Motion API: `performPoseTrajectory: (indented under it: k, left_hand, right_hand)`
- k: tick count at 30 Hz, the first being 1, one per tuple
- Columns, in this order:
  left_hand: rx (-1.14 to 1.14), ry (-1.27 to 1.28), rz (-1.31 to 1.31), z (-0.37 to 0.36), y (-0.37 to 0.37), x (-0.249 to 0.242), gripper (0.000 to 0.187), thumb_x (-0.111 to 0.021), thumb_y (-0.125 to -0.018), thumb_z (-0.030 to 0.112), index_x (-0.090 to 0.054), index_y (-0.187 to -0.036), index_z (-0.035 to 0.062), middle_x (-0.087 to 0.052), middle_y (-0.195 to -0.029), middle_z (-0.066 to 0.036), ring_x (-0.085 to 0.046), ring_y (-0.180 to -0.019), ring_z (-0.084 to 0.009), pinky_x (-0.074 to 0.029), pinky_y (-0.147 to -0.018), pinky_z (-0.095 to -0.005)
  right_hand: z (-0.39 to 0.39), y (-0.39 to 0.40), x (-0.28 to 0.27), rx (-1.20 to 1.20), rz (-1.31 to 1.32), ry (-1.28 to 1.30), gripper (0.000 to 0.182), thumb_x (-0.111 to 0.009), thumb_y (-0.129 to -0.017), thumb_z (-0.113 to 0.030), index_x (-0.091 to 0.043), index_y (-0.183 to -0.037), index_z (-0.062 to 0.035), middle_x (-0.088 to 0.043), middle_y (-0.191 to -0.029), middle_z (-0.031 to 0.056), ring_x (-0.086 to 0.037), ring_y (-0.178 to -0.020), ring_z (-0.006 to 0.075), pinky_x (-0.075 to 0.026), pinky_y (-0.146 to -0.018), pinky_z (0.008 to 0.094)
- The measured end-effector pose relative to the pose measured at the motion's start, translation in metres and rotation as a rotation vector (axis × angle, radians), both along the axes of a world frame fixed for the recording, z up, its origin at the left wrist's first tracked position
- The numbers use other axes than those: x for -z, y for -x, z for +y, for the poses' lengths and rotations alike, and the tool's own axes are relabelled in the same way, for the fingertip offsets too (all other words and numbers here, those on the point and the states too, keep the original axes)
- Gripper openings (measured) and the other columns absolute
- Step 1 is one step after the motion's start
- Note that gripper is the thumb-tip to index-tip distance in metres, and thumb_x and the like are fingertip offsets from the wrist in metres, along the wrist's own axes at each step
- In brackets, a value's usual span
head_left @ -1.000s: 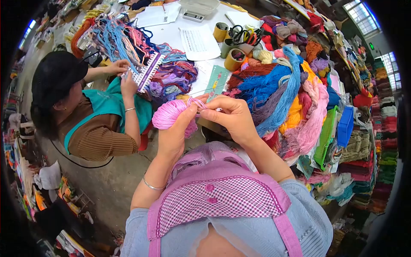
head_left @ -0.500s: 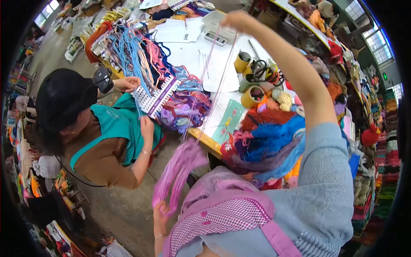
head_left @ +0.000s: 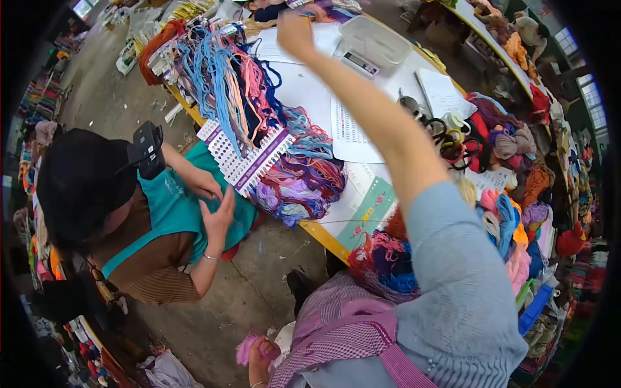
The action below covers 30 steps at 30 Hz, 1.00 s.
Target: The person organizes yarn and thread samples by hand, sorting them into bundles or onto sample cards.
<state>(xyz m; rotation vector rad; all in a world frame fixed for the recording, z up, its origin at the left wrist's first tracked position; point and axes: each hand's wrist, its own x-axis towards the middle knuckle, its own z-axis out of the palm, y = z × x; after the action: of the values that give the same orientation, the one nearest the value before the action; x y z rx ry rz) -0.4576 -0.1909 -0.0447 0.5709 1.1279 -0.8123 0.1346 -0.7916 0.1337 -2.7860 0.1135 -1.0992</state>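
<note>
My left hand [head_left: 262,354] is low, beside my apron, closed around a bunched skein of pink yarn [head_left: 247,349]. Much of that skein is hidden by the fingers. My right hand [head_left: 295,33] is stretched far out over the table's papers, its fingers curled in; what they hold, if anything, I cannot make out. Below that hand lie white sheets [head_left: 356,132]. Left of it on the table spread blue, pink and navy yarn strands [head_left: 226,84], looped through a white-and-purple punched card [head_left: 249,155].
A co-worker in a black cap [head_left: 84,174] and green apron stands at the left, both hands near the card. A clear plastic tub [head_left: 378,42] sits on a digital scale [head_left: 358,63]. Scissors [head_left: 453,139], a green sheet [head_left: 370,212] and yarn heaps [head_left: 388,258] crowd the near right.
My right hand has moved left across the table. My left hand has dropped lower, and the pink skein, which was stretched out, is now bunched. The co-worker's hands have come together off the card.
</note>
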Motion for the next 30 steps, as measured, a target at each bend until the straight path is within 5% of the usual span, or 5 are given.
performPoseTrajectory:
  k: [8, 11, 18, 21, 30]
  left_hand:
    - [0.044, -0.054, 0.014, -0.028, -0.014, -0.031, 0.019, -0.047, -0.090, 0.015, -0.056, -0.079, 0.0019, -0.035, -0.049, 0.001, -0.034, -0.045, -0.0107, -0.032, -0.047, -0.0240]
    - [0.177, -0.016, 0.026, -0.035, -0.018, -0.027, 0.019, -0.049, -0.089, 0.018, -0.054, -0.076, 0.0052, -0.034, -0.049, 0.002, -0.035, -0.047, -0.0119, -0.034, -0.051, -0.0254]
    - [0.324, 0.106, 0.091, -0.075, -0.057, -0.041, 0.020, -0.053, -0.087, 0.020, -0.052, -0.071, 0.0088, -0.032, -0.050, 0.001, -0.039, -0.051, -0.0132, -0.035, -0.051, -0.0280]
    - [0.513, 0.005, -0.072, -0.095, -0.081, -0.063, 0.019, -0.050, -0.089, 0.023, -0.055, -0.078, 0.0071, -0.034, -0.052, 0.003, -0.036, -0.051, -0.0127, -0.039, -0.069, -0.0289]
    - [0.714, 0.014, -0.237, -0.115, -0.116, -0.085, 0.022, -0.051, -0.090, 0.023, -0.055, -0.078, 0.0043, -0.035, -0.052, 0.002, -0.037, -0.049, -0.0122, -0.032, -0.051, -0.0258]
  right_hand:
    - [0.106, 0.091, 0.217, -0.091, 0.420, -0.246, 0.015, -0.059, -0.072, -0.005, -0.060, -0.085, 0.0012, -0.059, -0.095, 0.0203, -0.058, -0.090, 0.0344, -0.050, -0.073, 0.0428]
    - [0.080, 0.138, 0.187, -0.209, 0.264, -0.209, 0.015, -0.059, -0.070, -0.004, -0.060, -0.084, 0.0011, -0.060, -0.095, 0.0171, -0.056, -0.088, 0.0344, -0.050, -0.074, 0.0405]
    - [-0.065, 0.260, 0.201, 0.855, 0.524, -0.204, 0.022, -0.054, -0.086, -0.016, -0.052, -0.104, -0.0036, -0.051, -0.107, 0.0142, -0.051, -0.101, 0.0325, -0.049, -0.076, 0.0446]
    - [-0.083, 0.265, 0.218, 0.907, 0.486, -0.434, 0.055, -0.077, -0.071, -0.027, -0.047, -0.107, 0.0019, -0.048, -0.117, 0.0195, -0.049, -0.105, 0.0414, -0.046, -0.084, 0.0472]
    - [-0.054, 0.312, 0.095, 0.613, 0.269, -0.437, 0.007, -0.051, -0.084, -0.010, -0.052, -0.084, -0.0033, -0.063, -0.085, 0.0221, -0.061, -0.078, 0.0426, -0.048, -0.067, 0.0493]
